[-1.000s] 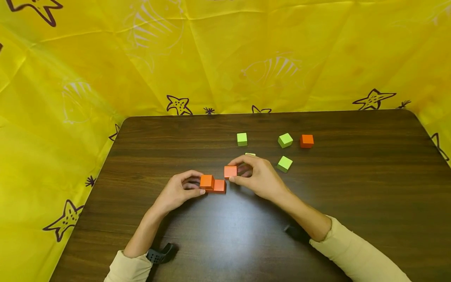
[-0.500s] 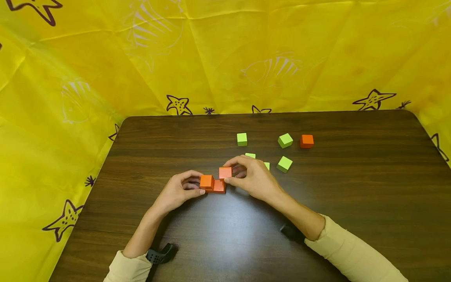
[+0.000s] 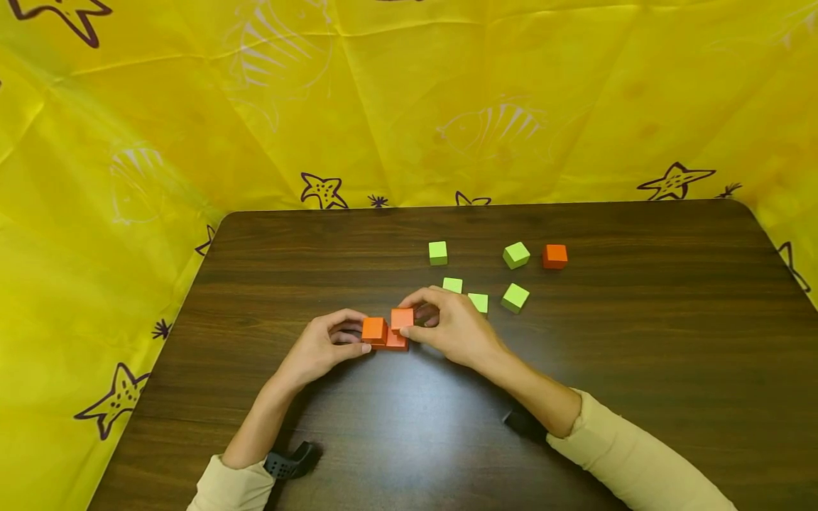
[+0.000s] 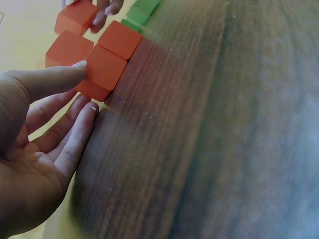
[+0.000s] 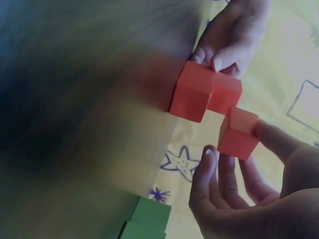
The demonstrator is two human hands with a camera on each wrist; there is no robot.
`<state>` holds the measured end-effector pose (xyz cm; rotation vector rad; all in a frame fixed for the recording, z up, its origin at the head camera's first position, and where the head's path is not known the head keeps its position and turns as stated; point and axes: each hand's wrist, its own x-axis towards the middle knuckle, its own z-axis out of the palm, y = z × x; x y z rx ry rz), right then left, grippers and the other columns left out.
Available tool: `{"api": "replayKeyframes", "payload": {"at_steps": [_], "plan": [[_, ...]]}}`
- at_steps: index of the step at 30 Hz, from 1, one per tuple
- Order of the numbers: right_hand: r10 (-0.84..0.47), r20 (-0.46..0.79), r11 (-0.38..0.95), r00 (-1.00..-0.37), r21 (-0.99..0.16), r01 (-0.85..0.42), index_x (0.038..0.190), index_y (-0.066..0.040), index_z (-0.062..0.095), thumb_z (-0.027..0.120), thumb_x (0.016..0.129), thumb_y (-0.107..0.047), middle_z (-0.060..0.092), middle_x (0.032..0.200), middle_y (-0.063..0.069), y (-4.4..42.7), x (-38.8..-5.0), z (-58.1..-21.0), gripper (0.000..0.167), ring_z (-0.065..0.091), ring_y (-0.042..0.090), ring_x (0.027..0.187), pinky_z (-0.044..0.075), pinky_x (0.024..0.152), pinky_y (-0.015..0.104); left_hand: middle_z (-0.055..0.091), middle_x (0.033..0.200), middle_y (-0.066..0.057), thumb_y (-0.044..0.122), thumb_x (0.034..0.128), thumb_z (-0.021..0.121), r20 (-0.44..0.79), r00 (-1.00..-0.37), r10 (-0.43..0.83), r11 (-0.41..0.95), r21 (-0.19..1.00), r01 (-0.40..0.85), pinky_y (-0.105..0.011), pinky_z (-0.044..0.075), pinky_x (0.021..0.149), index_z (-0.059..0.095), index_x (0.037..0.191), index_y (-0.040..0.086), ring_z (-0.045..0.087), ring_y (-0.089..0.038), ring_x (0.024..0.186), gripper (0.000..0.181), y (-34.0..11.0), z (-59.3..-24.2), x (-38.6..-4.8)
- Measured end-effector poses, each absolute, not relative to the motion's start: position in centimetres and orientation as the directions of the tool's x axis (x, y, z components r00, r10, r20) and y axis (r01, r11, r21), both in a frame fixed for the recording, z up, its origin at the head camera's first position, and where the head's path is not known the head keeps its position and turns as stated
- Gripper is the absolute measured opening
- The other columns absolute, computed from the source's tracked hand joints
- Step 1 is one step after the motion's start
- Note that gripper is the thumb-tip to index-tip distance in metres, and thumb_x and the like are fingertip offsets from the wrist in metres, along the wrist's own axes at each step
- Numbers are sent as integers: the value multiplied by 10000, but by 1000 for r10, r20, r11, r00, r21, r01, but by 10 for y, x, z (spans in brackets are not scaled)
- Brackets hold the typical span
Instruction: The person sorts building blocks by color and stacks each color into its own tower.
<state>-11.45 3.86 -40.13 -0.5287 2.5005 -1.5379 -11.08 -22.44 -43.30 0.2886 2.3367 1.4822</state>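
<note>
Two orange cubes sit side by side on the table, the right one (image 3: 399, 343) showing its top. On the left one rests another orange cube (image 3: 373, 329). My left hand (image 3: 322, 348) holds this small stack from the left, its thumb (image 4: 60, 79) at the front and fingers behind. My right hand (image 3: 459, 330) pinches a separate orange cube (image 3: 402, 319) between thumb and fingers. That cube is raised above the lower right cube; a gap beneath it shows in the right wrist view, where the held cube (image 5: 239, 133) is slightly tilted.
Several green cubes lie behind and beyond the right hand, among them one at the back (image 3: 437, 253) and one at right (image 3: 515, 298). A single orange cube (image 3: 554, 257) lies at the back right. Yellow cloth (image 3: 409, 106) hangs behind the dark wooden table (image 3: 639, 355).
My right hand has moved left and slightly toward me, bringing its orange cube over the lower right one. More of the green cubes behind it shows. The left hand has stayed put.
</note>
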Motion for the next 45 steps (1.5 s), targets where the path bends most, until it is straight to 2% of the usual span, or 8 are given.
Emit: {"api": "replayKeyframes", "payload": {"at_steps": [9, 22, 45], "plan": [[-388, 36, 427, -921, -879, -214, 1081, -149, 716, 837, 816, -167, 682, 1018, -44, 32, -114, -401, 292, 653, 104, 817, 556, 730, 238, 656, 1180, -166, 100, 849, 796, -190, -915, 357, 434, 901, -18, -296, 575, 820, 643, 1220, 64, 689, -254, 962, 403, -226, -433, -110], [-371, 28, 469, -928, -857, -214, 1052, -159, 723, 844, 805, -172, 688, 993, -51, 24, -111, -404, 276, 667, 156, 848, 548, 753, 260, 660, 1160, -172, 61, 843, 791, -177, -913, 368, 419, 908, -7, -290, 575, 818, 646, 1206, 47, 692, -253, 948, 391, -225, -434, -110], [-399, 1, 532, -917, -814, -233, 1016, -139, 698, 857, 794, -180, 690, 972, -26, 19, -110, -403, 277, 650, 125, 873, 545, 778, 267, 664, 1158, -171, 66, 850, 786, -175, -911, 374, 420, 908, -2, -286, 576, 807, 641, 1226, 45, 690, -249, 941, 403, -225, -434, -110]]}}
